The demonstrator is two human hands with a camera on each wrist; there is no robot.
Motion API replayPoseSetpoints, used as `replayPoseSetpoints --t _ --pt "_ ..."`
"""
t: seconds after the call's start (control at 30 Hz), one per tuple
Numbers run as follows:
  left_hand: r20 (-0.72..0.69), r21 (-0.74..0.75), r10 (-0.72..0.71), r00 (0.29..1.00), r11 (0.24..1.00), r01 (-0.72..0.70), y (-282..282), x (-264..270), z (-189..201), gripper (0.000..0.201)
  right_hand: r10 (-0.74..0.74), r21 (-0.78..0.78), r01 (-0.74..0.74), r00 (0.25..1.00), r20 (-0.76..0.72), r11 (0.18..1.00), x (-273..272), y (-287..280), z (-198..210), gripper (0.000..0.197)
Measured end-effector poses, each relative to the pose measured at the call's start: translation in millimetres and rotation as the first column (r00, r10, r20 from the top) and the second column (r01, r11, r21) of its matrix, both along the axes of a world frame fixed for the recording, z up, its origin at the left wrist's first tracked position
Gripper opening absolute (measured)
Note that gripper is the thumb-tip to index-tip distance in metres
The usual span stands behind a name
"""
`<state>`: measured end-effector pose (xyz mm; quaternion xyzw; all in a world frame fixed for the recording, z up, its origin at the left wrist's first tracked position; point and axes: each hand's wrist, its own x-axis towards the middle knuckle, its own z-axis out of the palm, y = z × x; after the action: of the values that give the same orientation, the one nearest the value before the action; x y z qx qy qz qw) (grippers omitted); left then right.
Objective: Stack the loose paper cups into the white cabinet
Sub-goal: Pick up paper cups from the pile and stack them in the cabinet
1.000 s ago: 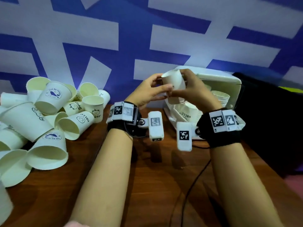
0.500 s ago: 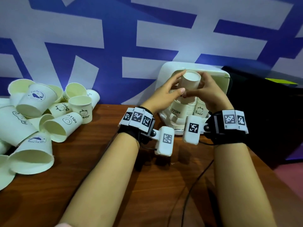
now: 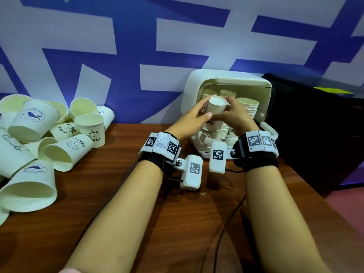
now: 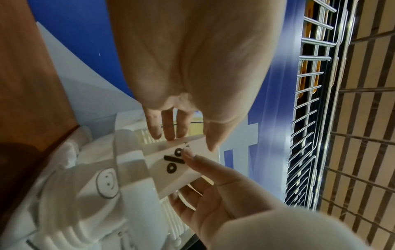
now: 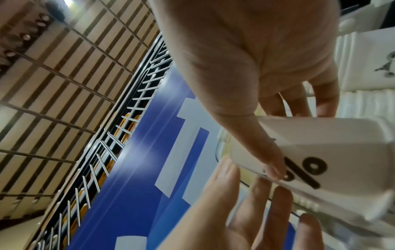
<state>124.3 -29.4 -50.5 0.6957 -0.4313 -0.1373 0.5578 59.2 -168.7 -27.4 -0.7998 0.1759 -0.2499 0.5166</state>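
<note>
An upside-down white paper cup with a black "%" mark sits on top of a stack of inverted cups at the mouth of the white cabinet. My left hand grips the cup from the left, thumb in front and fingers behind. From the right, my right hand pinches the same cup. More stacks of cups stand inside the cabinet. Several loose cups lie in a heap at the table's left.
The cabinet stands against the blue and white wall, its door open toward the right. A black box fills the right side. A black cable runs over the wooden table between my forearms.
Both hands carried the cup from in front of the cabinet, turned it base-up, and lowered it onto the front stack. The loose heap has not moved.
</note>
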Motion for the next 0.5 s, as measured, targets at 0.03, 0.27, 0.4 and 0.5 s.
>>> replayPoseSetpoints --t 0.03,0.27,0.4,0.5 --pt "0.008 0.037 0.009 1.000 0.999 -0.009 -0.5 -0.8 -2.0 0.056 -0.008 -0.009 0.008 0.999 -0.036 1.000 1.7 -0.5 -2.6 0.067" --pt "0.176 0.332 0.085 0.981 0.933 -0.140 -3.7 0.8 -14.5 0.052 -0.083 -0.128 0.044 0.944 -0.318 0.991 10.7 0.1 -21.1 0.062" --pt "0.315 0.449 0.074 0.946 0.867 -0.218 -3.5 -4.0 -10.0 0.054 -0.132 -0.191 0.068 0.927 -0.351 0.979 14.1 1.0 -21.9 0.062" --pt "0.355 0.488 0.060 0.933 0.839 -0.240 -2.7 -8.7 -6.3 0.055 -0.147 -0.236 0.061 0.919 -0.365 0.970 12.9 1.8 -20.4 0.066"
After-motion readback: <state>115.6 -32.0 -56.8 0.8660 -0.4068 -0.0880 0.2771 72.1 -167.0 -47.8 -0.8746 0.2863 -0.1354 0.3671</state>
